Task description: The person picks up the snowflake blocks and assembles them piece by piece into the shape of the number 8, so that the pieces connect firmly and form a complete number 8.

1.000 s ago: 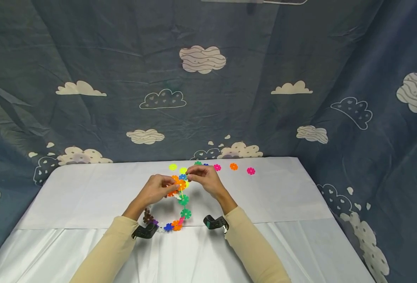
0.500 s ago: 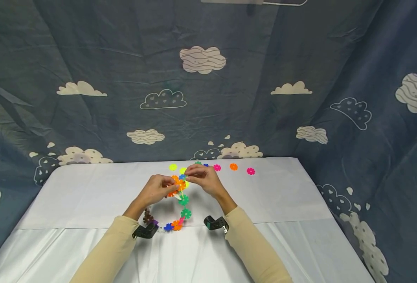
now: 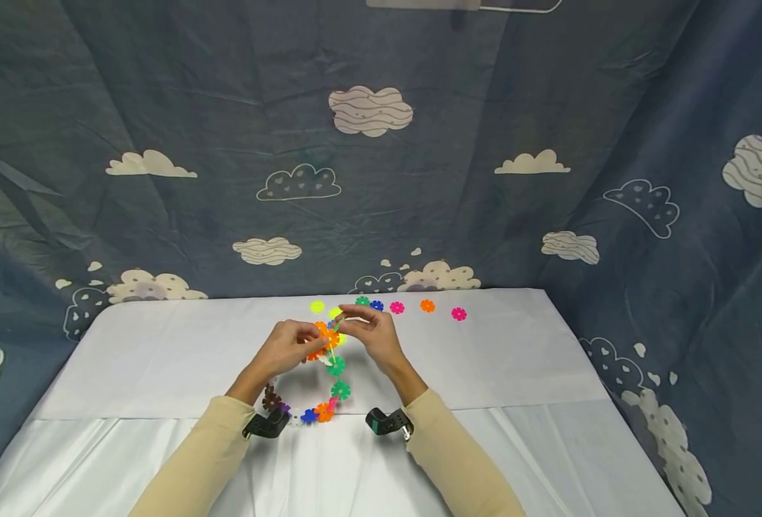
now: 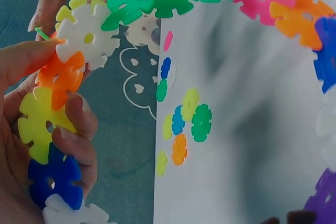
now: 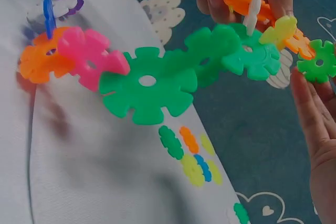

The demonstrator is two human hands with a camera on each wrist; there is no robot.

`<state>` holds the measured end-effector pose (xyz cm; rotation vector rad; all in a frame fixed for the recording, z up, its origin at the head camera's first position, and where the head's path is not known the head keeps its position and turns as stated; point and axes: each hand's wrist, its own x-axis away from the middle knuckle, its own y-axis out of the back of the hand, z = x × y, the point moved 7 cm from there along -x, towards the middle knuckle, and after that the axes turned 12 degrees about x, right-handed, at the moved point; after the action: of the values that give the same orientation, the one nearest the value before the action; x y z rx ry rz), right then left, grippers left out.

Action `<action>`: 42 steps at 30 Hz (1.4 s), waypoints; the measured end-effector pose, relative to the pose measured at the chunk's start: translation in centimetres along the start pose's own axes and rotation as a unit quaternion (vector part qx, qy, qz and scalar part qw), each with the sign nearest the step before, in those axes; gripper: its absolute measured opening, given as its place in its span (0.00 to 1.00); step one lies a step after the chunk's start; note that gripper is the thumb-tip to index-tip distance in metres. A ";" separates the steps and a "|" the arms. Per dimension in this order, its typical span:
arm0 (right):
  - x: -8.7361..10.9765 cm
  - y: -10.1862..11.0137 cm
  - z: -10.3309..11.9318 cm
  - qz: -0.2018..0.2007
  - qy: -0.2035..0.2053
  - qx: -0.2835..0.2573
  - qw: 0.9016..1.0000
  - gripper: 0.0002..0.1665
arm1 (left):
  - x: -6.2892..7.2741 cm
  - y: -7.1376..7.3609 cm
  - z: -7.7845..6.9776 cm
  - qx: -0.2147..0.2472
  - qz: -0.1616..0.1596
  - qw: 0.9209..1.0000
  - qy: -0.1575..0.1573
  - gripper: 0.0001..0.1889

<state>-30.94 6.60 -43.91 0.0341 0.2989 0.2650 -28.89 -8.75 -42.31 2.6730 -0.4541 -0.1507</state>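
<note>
A chain of interlocking flower-shaped plastic discs (image 5: 147, 85) in many colours curves between and below the hands. My left hand (image 3: 286, 348) grips it near its far end, fingers round orange (image 4: 60, 77) and yellow (image 4: 42, 124) discs, with blue and clear ones trailing below. My right hand (image 3: 375, 337) pinches a small green disc (image 5: 317, 61) against an orange disc (image 5: 300, 43) on the chain. In the left wrist view only a thin edge of that green disc shows, beyond the left thumb. Part of the chain is hidden behind the left hand.
Loose discs lie along the white table's back edge: pink (image 3: 459, 314), orange (image 3: 427, 306), another pink (image 3: 396, 307), blue (image 3: 377, 305) and yellow (image 3: 317, 306). More loose ones, such as a green disc (image 4: 201, 123), lie beneath the hands. A cloud-print curtain (image 3: 419, 215) hangs behind.
My right hand has turned and shifted slightly left, its wrist swinging inward, with the green disc pinched. The left hand and the chain stay nearly still.
</note>
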 end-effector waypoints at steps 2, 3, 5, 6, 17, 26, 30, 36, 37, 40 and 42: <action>0.1 0.0 0.0 -0.006 0.001 -0.004 1.000 0.16 | 0.0 0.0 -0.1 0.001 0.001 1.000 -0.001 0.07; 0.2 0.0 0.0 -0.007 0.005 -0.004 1.000 0.15 | 0.1 0.0 -0.1 0.002 0.001 1.000 -0.002 0.06; 0.3 -0.1 0.1 -0.008 0.013 0.002 1.000 0.14 | 0.1 -0.1 -0.1 0.003 0.000 1.000 -0.002 0.07; 0.4 -0.1 0.2 -0.009 0.016 0.006 1.000 0.14 | 0.0 -0.1 -0.2 0.004 0.000 1.000 -0.002 0.07; 0.9 -0.4 1.1 0.003 0.001 0.025 1.000 0.15 | 0.0 -0.3 -0.1 -0.008 -0.009 1.000 0.012 0.06; 1.4 -0.8 3.5 -0.013 0.049 0.037 0.998 0.11 | 0.0 0.2 -0.7 -0.043 -0.022 0.998 -0.035 0.05; 1.5 -1.0 3.5 -0.008 0.069 0.046 0.997 0.10 | 0.1 0.3 -0.6 -0.045 -0.026 0.998 -0.037 0.06; 1.6 -1.2 3.6 0.010 0.067 0.067 0.995 0.11 | 0.1 0.0 -0.4 -0.036 -0.021 0.999 -0.031 0.06; 1.6 -1.2 3.6 0.013 0.064 0.074 0.995 0.11 | 0.1 0.0 -0.3 -0.032 -0.021 0.999 -0.029 0.05; 1.3 -1.1 3.7 0.025 0.050 0.106 0.993 0.12 | 0.1 -0.2 0.1 -0.013 -0.015 1.000 -0.004 0.05; 1.2 -1.1 3.7 0.035 0.037 0.126 0.991 0.13 | 0.0 -0.3 0.3 -0.001 -0.009 1.000 0.012 0.05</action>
<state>-28.45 5.88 -40.76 0.2848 0.4037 0.2981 -28.85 -8.65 -42.75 2.6739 -0.4212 -0.1255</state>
